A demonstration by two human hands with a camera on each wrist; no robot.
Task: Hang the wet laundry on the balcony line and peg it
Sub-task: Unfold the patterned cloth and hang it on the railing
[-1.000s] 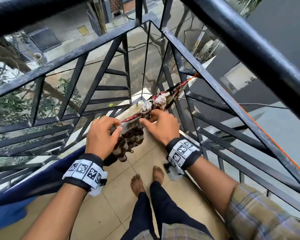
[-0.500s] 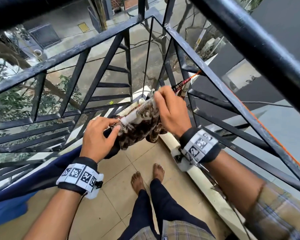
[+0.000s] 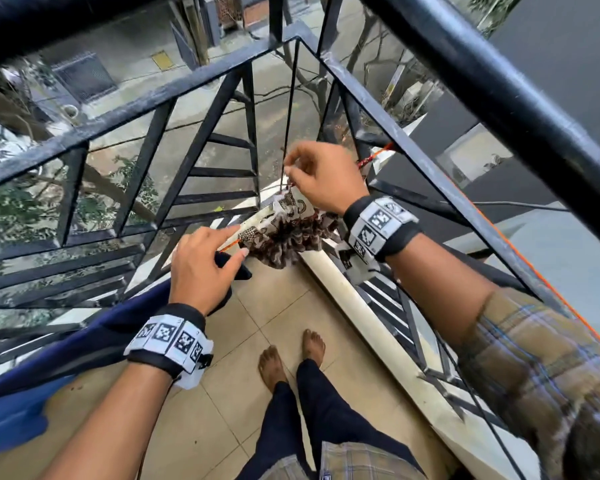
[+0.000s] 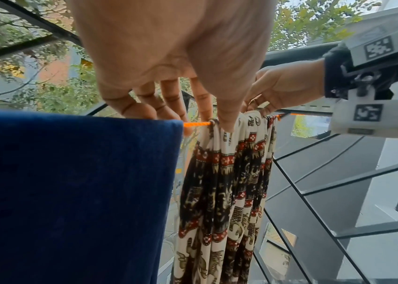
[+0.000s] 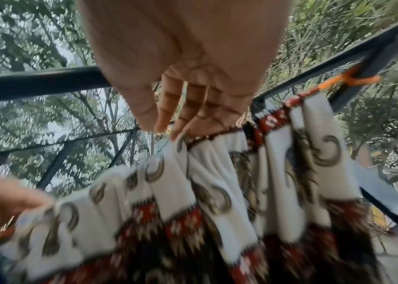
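Observation:
A cream, red and dark patterned cloth (image 3: 284, 237) hangs bunched in folds over the orange line (image 3: 230, 246). In the left wrist view the patterned cloth (image 4: 229, 192) drops from the orange line (image 4: 196, 124) right beside a dark blue cloth (image 4: 71, 192). My left hand (image 3: 240, 241) pinches the near end of its top edge. My right hand (image 3: 288, 173) pinches the top edge farther along; its fingertips (image 5: 176, 134) show on the cloth (image 5: 217, 192). The line is knotted (image 5: 346, 80) to the railing.
Black metal railing bars (image 3: 201, 147) enclose the balcony corner, and a thick rail (image 3: 499, 98) crosses overhead. The dark blue cloth (image 3: 49, 358) hangs at lower left. A white ledge (image 3: 361, 317) borders the tiled floor (image 3: 222, 410), where my bare feet (image 3: 274, 365) stand.
My right hand has moved away from the left along the line, up toward the railing corner, holding the cloth's top edge. The left hand stays near the blue cloth.

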